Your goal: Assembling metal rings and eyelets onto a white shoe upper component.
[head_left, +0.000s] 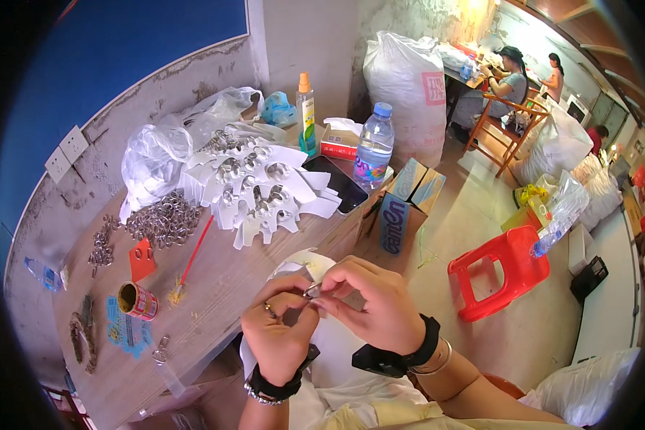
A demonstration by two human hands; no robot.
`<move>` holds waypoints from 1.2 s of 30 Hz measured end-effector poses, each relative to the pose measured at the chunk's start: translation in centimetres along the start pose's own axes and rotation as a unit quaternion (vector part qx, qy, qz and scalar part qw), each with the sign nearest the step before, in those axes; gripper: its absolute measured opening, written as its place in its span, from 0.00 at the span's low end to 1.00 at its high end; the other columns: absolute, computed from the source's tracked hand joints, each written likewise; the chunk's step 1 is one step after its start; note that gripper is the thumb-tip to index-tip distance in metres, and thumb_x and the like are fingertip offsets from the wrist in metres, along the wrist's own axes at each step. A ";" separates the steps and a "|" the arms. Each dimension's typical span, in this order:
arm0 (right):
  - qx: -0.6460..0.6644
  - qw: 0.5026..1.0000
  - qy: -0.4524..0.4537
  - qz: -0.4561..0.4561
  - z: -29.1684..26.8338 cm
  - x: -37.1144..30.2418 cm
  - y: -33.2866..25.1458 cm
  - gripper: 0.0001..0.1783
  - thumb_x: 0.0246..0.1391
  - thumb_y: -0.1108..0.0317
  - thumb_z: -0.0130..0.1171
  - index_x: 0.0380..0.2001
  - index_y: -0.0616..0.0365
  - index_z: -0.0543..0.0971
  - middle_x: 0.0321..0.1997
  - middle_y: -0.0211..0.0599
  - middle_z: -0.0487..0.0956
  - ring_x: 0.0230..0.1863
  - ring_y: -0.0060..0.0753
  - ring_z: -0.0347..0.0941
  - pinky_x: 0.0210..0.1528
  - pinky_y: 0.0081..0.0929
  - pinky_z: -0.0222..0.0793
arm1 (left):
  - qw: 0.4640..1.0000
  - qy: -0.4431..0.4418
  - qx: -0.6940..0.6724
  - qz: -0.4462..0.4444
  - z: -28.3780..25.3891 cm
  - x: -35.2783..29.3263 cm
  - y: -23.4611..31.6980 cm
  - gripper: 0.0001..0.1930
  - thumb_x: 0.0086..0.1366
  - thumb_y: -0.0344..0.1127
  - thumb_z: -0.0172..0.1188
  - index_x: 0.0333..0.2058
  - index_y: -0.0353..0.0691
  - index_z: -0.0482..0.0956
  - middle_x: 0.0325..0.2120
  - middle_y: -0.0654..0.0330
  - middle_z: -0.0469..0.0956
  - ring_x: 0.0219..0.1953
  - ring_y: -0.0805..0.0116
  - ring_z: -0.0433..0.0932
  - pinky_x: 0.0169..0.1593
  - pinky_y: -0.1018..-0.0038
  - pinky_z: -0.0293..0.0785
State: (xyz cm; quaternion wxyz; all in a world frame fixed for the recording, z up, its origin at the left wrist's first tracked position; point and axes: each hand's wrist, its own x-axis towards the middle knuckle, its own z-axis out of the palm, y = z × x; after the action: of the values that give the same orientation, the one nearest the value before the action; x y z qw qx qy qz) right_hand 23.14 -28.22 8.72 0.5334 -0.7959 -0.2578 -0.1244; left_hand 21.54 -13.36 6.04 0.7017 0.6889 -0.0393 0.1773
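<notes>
Close together over my lap, my left hand (279, 333) and my right hand (380, 304) both pinch a small silvery metal ring or clasp (312, 289). Its exact shape is partly hidden by my fingertips. White material (299, 261) lies just behind and beneath the hands; I cannot tell whether it is joined to the metal piece. Farther back on the table is a spread of white cut pieces (247, 228) with shiny metal fittings on them. Left of these sits a heap of loose metal fittings (165, 218).
The wooden table (215, 287) also carries an open can (137, 301), a red stick (197, 251), a water bottle (375, 147), a spray bottle (306, 115) and a dark phone (337, 183). A cardboard box (398, 208) and a red plastic stool (498, 272) stand to the right. Other people sit farther back.
</notes>
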 end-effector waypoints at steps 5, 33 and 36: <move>-0.001 0.999 -0.049 -0.008 -0.3 -0.3 1.0 0.09 0.50 0.75 0.62 0.33 0.61 0.71 0.29 0.40 0.74 0.30 0.37 0.77 0.31 0.28 0.72 | 0.999 0.027 0.020 -0.003 0.3 -1.2 -0.2 0.01 0.44 0.19 0.58 0.19 0.29 0.75 0.31 0.57 0.79 0.31 0.69 0.77 0.39 0.76 0.72; -0.026 0.990 0.071 -0.119 13.6 -8.8 -6.5 0.10 0.50 0.81 0.57 0.33 0.61 0.69 0.29 0.44 0.72 0.27 0.48 0.70 0.28 0.32 0.67 | 0.990 0.103 -0.070 -0.067 -12.0 -11.6 3.3 0.03 0.49 0.16 0.57 0.20 0.26 0.74 0.34 0.56 0.78 0.33 0.75 0.74 0.38 0.80 0.69; -0.043 0.991 0.059 -0.111 14.3 -9.5 -7.0 0.09 0.50 0.80 0.57 0.34 0.61 0.69 0.29 0.45 0.73 0.27 0.49 0.71 0.28 0.32 0.67 | 0.990 0.113 -0.051 -0.067 -12.5 -12.6 3.2 0.03 0.48 0.19 0.56 0.18 0.29 0.74 0.35 0.54 0.78 0.34 0.72 0.73 0.42 0.77 0.67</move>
State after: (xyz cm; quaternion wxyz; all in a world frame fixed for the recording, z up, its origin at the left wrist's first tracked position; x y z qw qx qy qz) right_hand 10.32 -15.67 4.03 0.4956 -0.7761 -0.3065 -0.2410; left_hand 6.43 -3.60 4.68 0.7460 0.6290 0.0772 0.2045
